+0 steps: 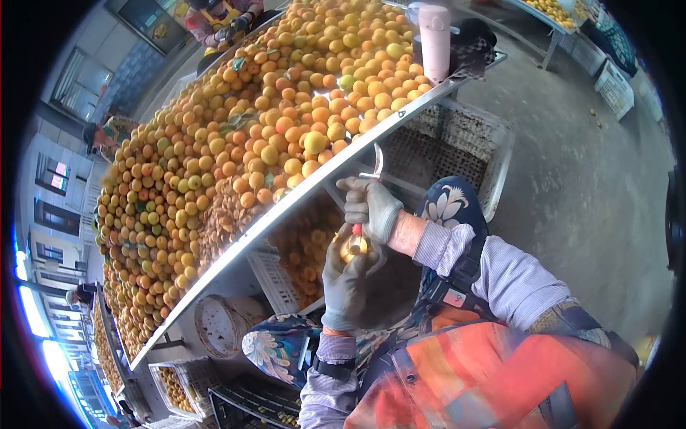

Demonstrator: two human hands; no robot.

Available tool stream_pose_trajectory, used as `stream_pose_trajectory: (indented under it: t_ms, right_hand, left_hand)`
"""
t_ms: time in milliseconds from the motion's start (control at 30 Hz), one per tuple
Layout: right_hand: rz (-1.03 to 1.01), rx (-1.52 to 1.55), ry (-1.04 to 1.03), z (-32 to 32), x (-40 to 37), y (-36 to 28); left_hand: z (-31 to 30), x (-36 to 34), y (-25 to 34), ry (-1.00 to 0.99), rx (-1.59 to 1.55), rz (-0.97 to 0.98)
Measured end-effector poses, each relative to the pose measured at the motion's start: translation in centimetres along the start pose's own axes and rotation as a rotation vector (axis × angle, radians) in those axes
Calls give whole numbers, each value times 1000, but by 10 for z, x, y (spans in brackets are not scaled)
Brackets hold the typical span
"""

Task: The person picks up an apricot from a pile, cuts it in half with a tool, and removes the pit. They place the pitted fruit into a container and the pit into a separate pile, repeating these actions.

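Note:
My gloved left hand (344, 282) holds a yellow-orange fruit (354, 247) that looks cut open, fingers wrapped round it. Just above, my gloved right hand (373, 206) is closed on a tool with a red part (356, 229) at the fruit and a curved metal blade (376, 161) sticking out at the top. Both hands are close together in front of the table's metal edge (300, 189). A big heap of apricot-like fruits (236, 143) covers the table, with brown pits (227, 213) piled near the edge.
Under the table are a crate of orange halves (309, 250), an empty-looking crate (468, 146) and a dirty white bucket (220, 325). A pink bottle (434, 43) stands on the table corner. Another person's gloved hands (232, 30) are across the table. More crates (179, 386) sit lower left.

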State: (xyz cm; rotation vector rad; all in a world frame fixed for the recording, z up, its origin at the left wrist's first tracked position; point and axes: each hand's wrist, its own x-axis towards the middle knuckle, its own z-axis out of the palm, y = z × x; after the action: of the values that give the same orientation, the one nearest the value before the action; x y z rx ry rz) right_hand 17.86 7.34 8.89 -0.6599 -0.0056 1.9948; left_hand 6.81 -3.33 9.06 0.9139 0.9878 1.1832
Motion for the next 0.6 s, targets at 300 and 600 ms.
stream_pose_trajectory:
  t_ms: [300,600]
  right_hand:
    - [-80,-191,-16,13,27,-13]
    - [-216,-134,-12,69,40,-28]
  left_hand:
    - [-10,33,-7,-3,52,39]
    - [-22,89,30,99,82,109]
